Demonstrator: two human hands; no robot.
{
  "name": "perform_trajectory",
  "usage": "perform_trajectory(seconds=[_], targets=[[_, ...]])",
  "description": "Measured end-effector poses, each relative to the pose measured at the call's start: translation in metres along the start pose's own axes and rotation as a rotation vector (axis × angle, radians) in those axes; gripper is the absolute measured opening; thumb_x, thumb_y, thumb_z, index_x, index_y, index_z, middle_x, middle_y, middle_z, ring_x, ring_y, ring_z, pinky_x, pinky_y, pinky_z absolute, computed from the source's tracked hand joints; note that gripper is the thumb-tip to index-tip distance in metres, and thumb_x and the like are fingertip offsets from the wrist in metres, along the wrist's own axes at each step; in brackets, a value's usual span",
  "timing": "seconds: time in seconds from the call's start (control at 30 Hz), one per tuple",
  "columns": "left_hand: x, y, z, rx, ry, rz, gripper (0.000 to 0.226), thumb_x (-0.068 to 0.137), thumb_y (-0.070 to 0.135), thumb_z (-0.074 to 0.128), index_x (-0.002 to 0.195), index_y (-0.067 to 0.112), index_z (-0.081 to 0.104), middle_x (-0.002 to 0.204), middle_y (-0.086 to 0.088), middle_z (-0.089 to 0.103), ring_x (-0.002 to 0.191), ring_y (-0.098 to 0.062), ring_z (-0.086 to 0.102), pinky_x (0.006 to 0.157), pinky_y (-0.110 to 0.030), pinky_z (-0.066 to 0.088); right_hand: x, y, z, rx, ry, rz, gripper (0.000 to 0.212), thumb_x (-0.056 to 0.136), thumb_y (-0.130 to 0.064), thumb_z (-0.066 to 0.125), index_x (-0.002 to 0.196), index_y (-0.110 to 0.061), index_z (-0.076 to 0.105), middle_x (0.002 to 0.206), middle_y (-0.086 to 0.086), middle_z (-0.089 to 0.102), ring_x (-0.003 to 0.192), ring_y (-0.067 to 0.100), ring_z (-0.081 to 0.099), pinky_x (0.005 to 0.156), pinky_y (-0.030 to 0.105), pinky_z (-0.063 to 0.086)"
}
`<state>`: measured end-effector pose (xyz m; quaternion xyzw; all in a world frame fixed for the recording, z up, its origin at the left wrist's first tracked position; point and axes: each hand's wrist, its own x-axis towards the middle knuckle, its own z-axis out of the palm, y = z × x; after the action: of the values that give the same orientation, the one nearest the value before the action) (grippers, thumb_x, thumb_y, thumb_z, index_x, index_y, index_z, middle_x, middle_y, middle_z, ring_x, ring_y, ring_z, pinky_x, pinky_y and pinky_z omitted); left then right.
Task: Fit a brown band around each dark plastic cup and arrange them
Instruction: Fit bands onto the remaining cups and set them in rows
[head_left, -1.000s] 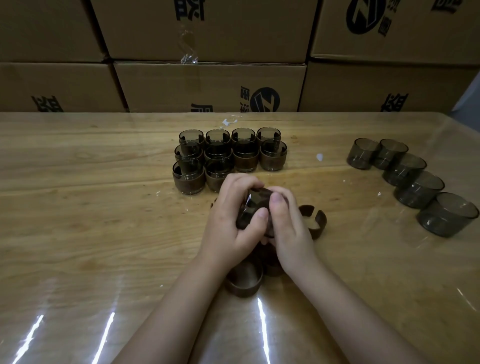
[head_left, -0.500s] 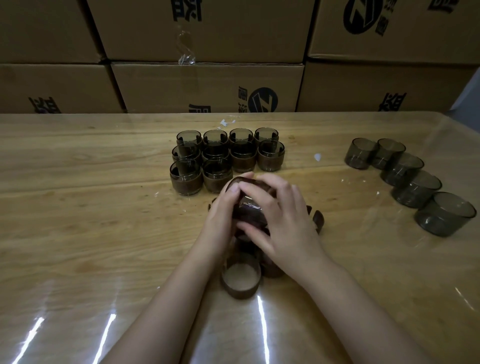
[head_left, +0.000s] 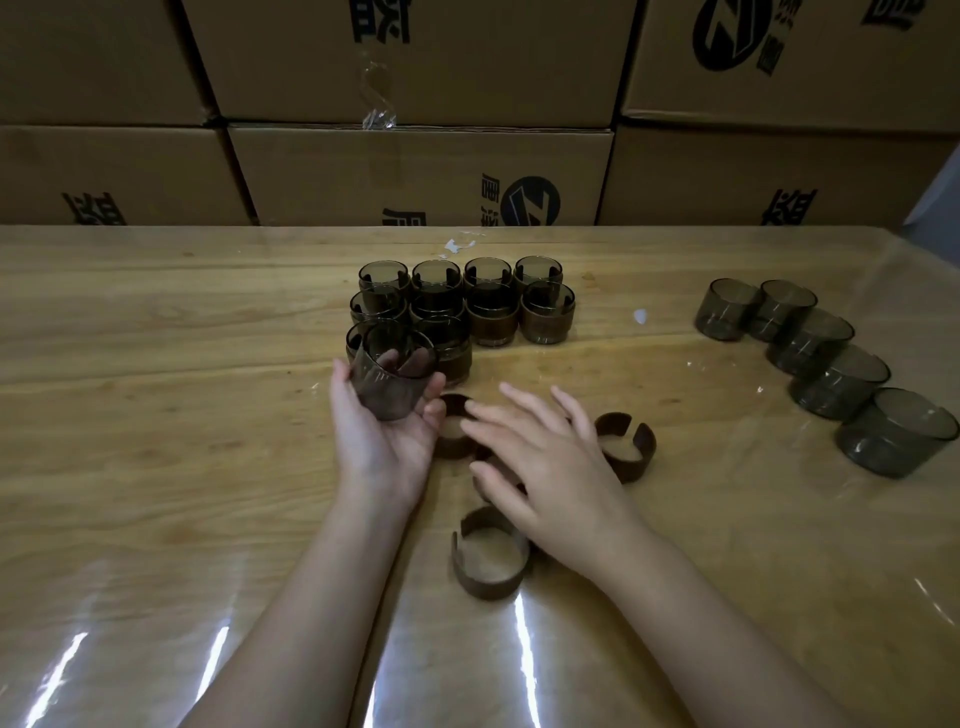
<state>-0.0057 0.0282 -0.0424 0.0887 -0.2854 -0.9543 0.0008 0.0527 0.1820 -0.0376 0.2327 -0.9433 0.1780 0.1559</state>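
My left hand (head_left: 383, 448) grips a dark translucent cup (head_left: 390, 382), held upright just in front of the left end of the banded group; its lower part looks brownish. My right hand (head_left: 543, 460) hovers flat with straight fingers over loose brown bands and holds nothing. Split brown bands lie around it: one (head_left: 627, 448) to its right, one (head_left: 491, 557) near my wrist, and one (head_left: 453, 427) partly hidden between my hands. Several banded cups (head_left: 493, 312) stand in tight rows behind my hands. A curved row of bare dark cups (head_left: 826, 364) sits at the right.
Stacked cardboard boxes (head_left: 415, 171) wall off the far edge of the wooden table (head_left: 156, 415). A clear glossy film covers the tabletop. A small white scrap (head_left: 640, 315) lies between the two cup groups.
My hands have come apart. The left one carried the cup left and away toward the banded group. The right one let go of it and dropped flat over the loose bands.
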Motion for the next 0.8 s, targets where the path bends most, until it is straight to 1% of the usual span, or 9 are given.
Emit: perform_trajectory(seconds=[0.17,0.23,0.33,0.4,0.47,0.53,0.6,0.67,0.8], targets=[[0.0024,-0.0013,-0.0042,-0.062,-0.001,-0.030,0.047,0.094,0.056,0.039,0.097,0.014,0.060,0.084,-0.011,0.072,0.064,-0.023,0.067,0.045,-0.020,0.043,0.0013,-0.0037,0.0054,-0.090,-0.195,-0.014,0.043,0.101,-0.046,0.034,0.138,-0.031,0.048,0.156,-0.011,0.030,0.148,0.010,0.013,0.119,0.043,-0.008],[0.0015,-0.0037,-0.0046,-0.052,-0.021,-0.061,0.045,0.090,0.054,0.044,0.099,0.013,0.060,0.087,-0.012,0.071,0.067,-0.024,0.067,0.046,-0.022,0.045,0.0023,-0.0009,0.0071,-0.085,-0.246,0.034,0.045,0.101,-0.048,0.028,0.140,-0.035,0.043,0.158,-0.013,0.023,0.147,0.011,0.009,0.118,0.041,-0.007],[-0.0004,-0.0051,-0.0056,-0.073,-0.083,-0.095,0.036,0.078,0.040,0.057,0.097,0.010,0.062,0.094,-0.017,0.070,0.076,-0.028,0.069,0.051,-0.025,0.050,0.0034,0.0015,0.0079,-0.068,-0.250,0.055,0.042,0.102,-0.043,0.028,0.140,-0.035,0.044,0.150,-0.014,0.033,0.140,0.012,0.021,0.117,0.039,0.001],[-0.0010,-0.0033,-0.0063,-0.108,-0.152,-0.098,0.031,0.073,0.027,0.069,0.095,0.006,0.068,0.100,-0.019,0.069,0.091,-0.035,0.069,0.067,-0.031,0.059,0.0035,0.0008,0.0082,-0.075,-0.223,0.051,0.041,0.102,-0.041,0.029,0.139,-0.033,0.046,0.143,-0.013,0.039,0.133,0.013,0.029,0.116,0.036,0.005],[-0.0016,-0.0012,-0.0056,-0.108,-0.211,-0.085,0.047,0.059,0.016,0.085,0.102,0.003,0.068,0.108,-0.020,0.067,0.105,-0.039,0.065,0.088,-0.040,0.057,0.0032,0.0003,0.0090,-0.054,-0.205,0.063,0.041,0.102,-0.039,0.031,0.139,-0.031,0.047,0.139,-0.011,0.041,0.129,0.014,0.034,0.116,0.036,0.009],[-0.0007,0.0005,-0.0049,-0.091,-0.239,-0.086,0.080,0.046,0.015,0.093,0.117,0.005,0.057,0.116,-0.020,0.062,0.111,-0.039,0.062,0.094,-0.043,0.054,0.0030,0.0009,0.0092,0.013,-0.177,0.083,0.040,0.102,-0.037,0.036,0.138,-0.028,0.050,0.136,-0.010,0.043,0.129,0.012,0.037,0.118,0.035,0.015],[0.0001,0.0007,-0.0054,-0.088,-0.241,-0.074,0.085,0.044,0.018,0.095,0.118,0.005,0.054,0.115,-0.020,0.063,0.108,-0.037,0.064,0.088,-0.041,0.056,0.0025,0.0012,0.0081,0.080,-0.128,0.099,0.037,0.101,-0.034,0.042,0.135,-0.026,0.054,0.132,-0.010,0.044,0.126,0.009,0.040,0.115,0.032,0.024],[0.0000,0.0005,-0.0052,-0.035,-0.200,-0.047,0.072,0.056,0.031,0.089,0.115,0.006,0.057,0.111,-0.019,0.068,0.098,-0.032,0.069,0.079,-0.035,0.059,0.0017,0.0013,0.0068,0.156,-0.035,0.125,0.032,0.098,-0.028,0.050,0.128,-0.021,0.060,0.126,-0.009,0.048,0.116,0.009,0.047,0.105,0.030,0.037],[0.0000,-0.0013,-0.0039,0.207,-0.123,0.049,0.050,0.081,0.052,0.052,0.118,0.019,0.057,0.110,-0.006,0.070,0.080,-0.014,0.063,0.060,-0.022,0.046,0.0004,0.0022,0.0056,0.266,0.136,0.155,0.022,0.091,-0.020,0.064,0.112,-0.015,0.067,0.116,-0.009,0.051,0.106,0.005,0.052,0.091,0.024,0.046]])
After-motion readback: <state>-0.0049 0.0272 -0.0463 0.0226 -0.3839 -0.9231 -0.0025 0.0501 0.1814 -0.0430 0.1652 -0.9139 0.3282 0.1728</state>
